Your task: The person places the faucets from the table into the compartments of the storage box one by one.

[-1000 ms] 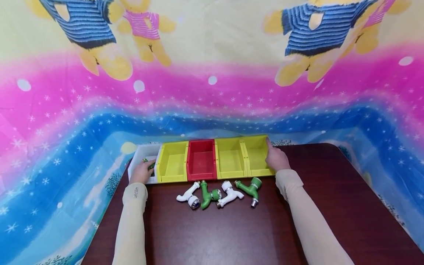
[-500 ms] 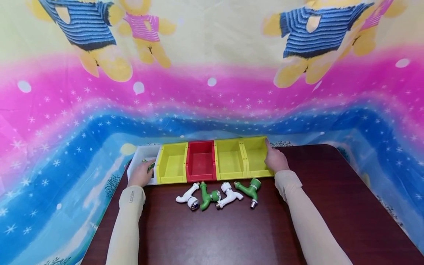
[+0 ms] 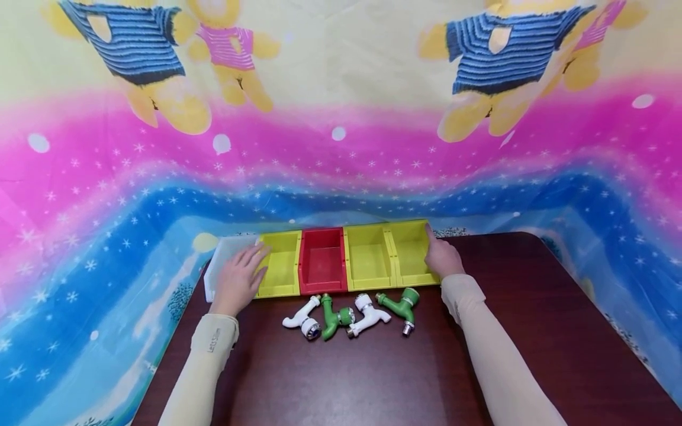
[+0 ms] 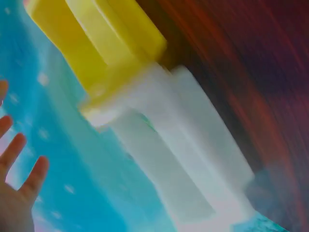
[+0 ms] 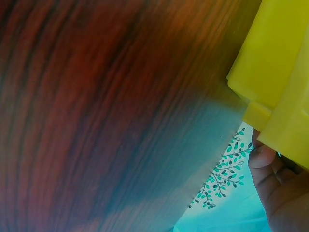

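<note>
My left hand (image 3: 242, 278) is raised over the white bin (image 3: 217, 266) at the left end of the row, fingers spread and holding nothing. In the left wrist view a speck of green shows within the blurred white bin (image 4: 178, 145); the hand hides most of its inside in the head view. My right hand (image 3: 444, 257) grips the outer wall of the rightmost yellow bin (image 3: 412, 248), its thumb and curled fingers at the rim in the right wrist view. In front of the row lie a white tap (image 3: 303, 316), a green tap (image 3: 331, 319), another white tap (image 3: 367, 316) and another green tap (image 3: 403, 307).
Between the end bins stand a yellow bin (image 3: 279, 266), a red bin (image 3: 323, 260) and another yellow bin (image 3: 369, 254), side by side. They sit along the back of a dark brown table (image 3: 341, 378). A printed cloth (image 3: 341, 165) hangs right behind it.
My left hand was down in the white bin with its fingers at a green item; it has let go, lifted and opened. My right hand stays on the yellow bin.
</note>
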Tool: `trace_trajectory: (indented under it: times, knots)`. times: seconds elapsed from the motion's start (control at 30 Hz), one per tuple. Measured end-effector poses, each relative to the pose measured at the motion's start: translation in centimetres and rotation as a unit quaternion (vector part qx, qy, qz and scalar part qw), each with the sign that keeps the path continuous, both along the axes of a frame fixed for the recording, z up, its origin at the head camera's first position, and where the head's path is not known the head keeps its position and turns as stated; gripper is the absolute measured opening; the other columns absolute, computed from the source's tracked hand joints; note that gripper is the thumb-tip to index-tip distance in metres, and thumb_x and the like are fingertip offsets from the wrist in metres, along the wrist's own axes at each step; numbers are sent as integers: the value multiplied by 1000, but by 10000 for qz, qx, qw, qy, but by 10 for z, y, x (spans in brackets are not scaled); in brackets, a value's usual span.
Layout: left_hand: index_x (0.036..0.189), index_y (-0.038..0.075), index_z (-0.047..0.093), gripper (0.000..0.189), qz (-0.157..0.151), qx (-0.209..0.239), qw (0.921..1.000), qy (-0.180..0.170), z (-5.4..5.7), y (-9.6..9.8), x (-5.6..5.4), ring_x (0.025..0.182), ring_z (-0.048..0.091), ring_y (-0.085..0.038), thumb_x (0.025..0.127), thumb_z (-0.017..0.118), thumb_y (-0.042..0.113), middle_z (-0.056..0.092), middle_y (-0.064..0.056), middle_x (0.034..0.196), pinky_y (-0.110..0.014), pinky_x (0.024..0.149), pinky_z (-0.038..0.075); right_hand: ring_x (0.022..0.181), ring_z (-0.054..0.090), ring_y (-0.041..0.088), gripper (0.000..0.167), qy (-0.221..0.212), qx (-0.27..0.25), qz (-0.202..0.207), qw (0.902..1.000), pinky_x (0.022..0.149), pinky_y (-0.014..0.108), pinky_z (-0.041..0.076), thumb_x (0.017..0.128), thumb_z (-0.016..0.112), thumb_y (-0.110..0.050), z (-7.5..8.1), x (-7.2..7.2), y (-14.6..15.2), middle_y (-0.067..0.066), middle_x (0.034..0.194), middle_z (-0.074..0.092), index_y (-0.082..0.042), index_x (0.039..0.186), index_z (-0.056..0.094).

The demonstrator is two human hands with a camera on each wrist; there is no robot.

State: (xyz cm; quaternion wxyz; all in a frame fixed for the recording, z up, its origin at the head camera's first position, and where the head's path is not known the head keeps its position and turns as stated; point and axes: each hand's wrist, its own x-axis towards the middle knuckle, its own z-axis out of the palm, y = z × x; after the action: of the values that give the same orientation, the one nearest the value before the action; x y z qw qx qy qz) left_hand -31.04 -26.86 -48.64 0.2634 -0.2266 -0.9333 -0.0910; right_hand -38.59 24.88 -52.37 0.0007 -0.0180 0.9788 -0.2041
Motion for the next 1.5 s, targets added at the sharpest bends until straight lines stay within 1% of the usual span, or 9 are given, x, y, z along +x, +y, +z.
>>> trace_trajectory:
  times: [0.07, 0.17, 0.33, 0.47, 0.63, 0.8, 1.03, 1.17, 1.5]
  knots:
    - [150, 18, 56, 60, -292, -181, 9992, -223, 1, 12, 11, 137, 54, -35, 94, 77, 20, 58, -10, 151, -58, 110, 46, 46, 40, 17, 91, 13, -2, -29, 10000, 44, 32, 36, 95, 51, 3, -2, 0, -1, 5, 57, 50, -17, 168, 1]
    - [149, 23, 58, 60, -787, -291, 9928, -851, 1, 30, 28, 135, 57, -31, 93, 79, 25, 61, -6, 147, -57, 108, 49, 46, 41, 17, 92, -10, -34, -24, 10000, 44, 32, 37, 95, 52, 3, -3, -1, -2, 5, 58, 51, -17, 168, 1]
    - [144, 25, 63, 56, -1448, -600, 9690, -1910, -10, 49, 52, 129, 60, -24, 91, 79, 35, 64, 0, 142, -51, 105, 53, 45, 41, 17, 91, -2, -31, -28, 10000, 44, 33, 37, 96, 51, 2, -4, -2, -2, 5, 57, 51, -18, 169, 1]
    - [141, 22, 66, 53, -1673, -943, 9535, -2322, -25, 56, 59, 131, 58, -24, 92, 78, 36, 63, -2, 144, -48, 107, 52, 45, 40, 17, 90, 69, -38, -55, 10000, 43, 33, 36, 97, 51, 2, -4, -3, 1, 5, 57, 51, -19, 169, 0]
    - [138, 22, 68, 45, -1661, -992, 9500, -2452, -39, 56, 61, 130, 60, -23, 95, 77, 30, 64, -1, 142, -46, 106, 53, 45, 40, 16, 90, -5, -17, 14, 10000, 43, 31, 36, 96, 50, 1, -4, -2, 1, 5, 57, 51, -18, 168, -1]
    - [140, 23, 66, 46, -1586, -994, 9466, -2624, -43, 58, 59, 133, 59, -22, 96, 75, 33, 62, 1, 147, -46, 109, 51, 46, 41, 17, 90, -10, -1, 39, 10000, 44, 32, 36, 96, 52, 1, -1, 0, 2, 6, 59, 51, -17, 168, 0]
    - [137, 20, 68, 42, -1584, -1089, 9445, -2663, -42, 63, 57, 134, 60, -23, 96, 75, 26, 66, 0, 143, -48, 114, 47, 46, 41, 17, 90, -33, -43, 23, 10000, 44, 32, 36, 97, 51, 1, 0, 0, 1, 6, 59, 51, -17, 168, -1]
    - [133, 21, 70, 37, -1655, -1139, 9431, -2648, -42, 64, 57, 128, 63, -20, 96, 74, 23, 69, 2, 136, -45, 111, 50, 45, 41, 17, 91, -78, -82, 13, 9999, 43, 32, 36, 96, 51, 1, -1, 0, 0, 5, 58, 51, -18, 168, -1]
    - [132, 22, 70, 34, -1745, -967, 9479, -2483, -29, 65, 66, 118, 64, -17, 98, 72, 22, 70, 5, 133, -39, 103, 54, 46, 41, 17, 91, 70, -51, 41, 10000, 44, 32, 36, 95, 54, 1, 0, 1, 2, 5, 57, 50, -16, 168, 2]
